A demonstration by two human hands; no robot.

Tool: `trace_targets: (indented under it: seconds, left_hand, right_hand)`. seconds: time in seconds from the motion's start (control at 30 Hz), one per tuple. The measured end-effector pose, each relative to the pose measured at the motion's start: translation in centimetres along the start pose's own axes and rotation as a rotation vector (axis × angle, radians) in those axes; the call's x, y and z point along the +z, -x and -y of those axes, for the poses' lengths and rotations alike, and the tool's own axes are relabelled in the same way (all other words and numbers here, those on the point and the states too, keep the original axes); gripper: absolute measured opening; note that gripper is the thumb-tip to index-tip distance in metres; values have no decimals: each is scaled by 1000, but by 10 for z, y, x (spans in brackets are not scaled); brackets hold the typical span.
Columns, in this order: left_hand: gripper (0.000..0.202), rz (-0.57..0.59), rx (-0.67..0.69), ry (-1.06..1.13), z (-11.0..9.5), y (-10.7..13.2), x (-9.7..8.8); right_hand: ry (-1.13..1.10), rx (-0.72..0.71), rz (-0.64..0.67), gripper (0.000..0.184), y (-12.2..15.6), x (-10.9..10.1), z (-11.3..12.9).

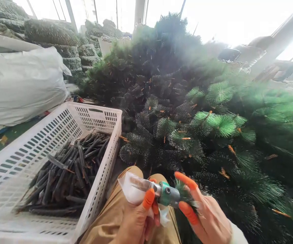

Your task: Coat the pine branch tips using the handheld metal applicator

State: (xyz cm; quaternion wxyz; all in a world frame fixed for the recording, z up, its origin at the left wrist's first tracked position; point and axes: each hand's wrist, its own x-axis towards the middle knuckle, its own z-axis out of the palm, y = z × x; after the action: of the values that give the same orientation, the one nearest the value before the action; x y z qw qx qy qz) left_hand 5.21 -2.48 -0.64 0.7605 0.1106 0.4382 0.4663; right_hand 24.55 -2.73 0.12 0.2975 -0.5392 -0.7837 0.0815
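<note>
The left hand [133, 222] was closed around the white-wrapped grip [130, 188] of a rigid metal hand tool [166, 194], best held there; its long axis lay nearly level at lower centre of the frame, nose pointing right into a springy artificial pine sprig [184, 194], pinched firmly by the right hand [208, 217]

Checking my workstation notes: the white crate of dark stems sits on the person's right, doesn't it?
The side is wrong: the head view shows the white crate of dark stems on the person's left, not their right.
</note>
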Motion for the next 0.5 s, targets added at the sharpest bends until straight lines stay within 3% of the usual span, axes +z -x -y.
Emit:
trace_targets:
  seconds: [0.07,0.13,0.27,0.33,0.4,0.5]
  left_hand:
    - [67,-9,27,43,-4,0,-1]
    - [67,-49,62,113,-6,-1,-2]
    - [65,13,28,199,2,-5,1]
    - [67,50,10,227,5,-6,0]
    - [63,2,41,217,2,-5,-3]
    - [56,-56,59,139,-6,-1,-8]
  right_hand:
    - [-166,104,-25,59,-15,10,11]
    - [-373,264,-130,67,-12,19,6]
    - [-699,716,-266,44,4,29,-19]
    - [-784,782,-269,38,3,29,-17]
    - [-898,814,-302,44,-3,28,-4]
    - [-903,921,-462,39,-11,28,25]
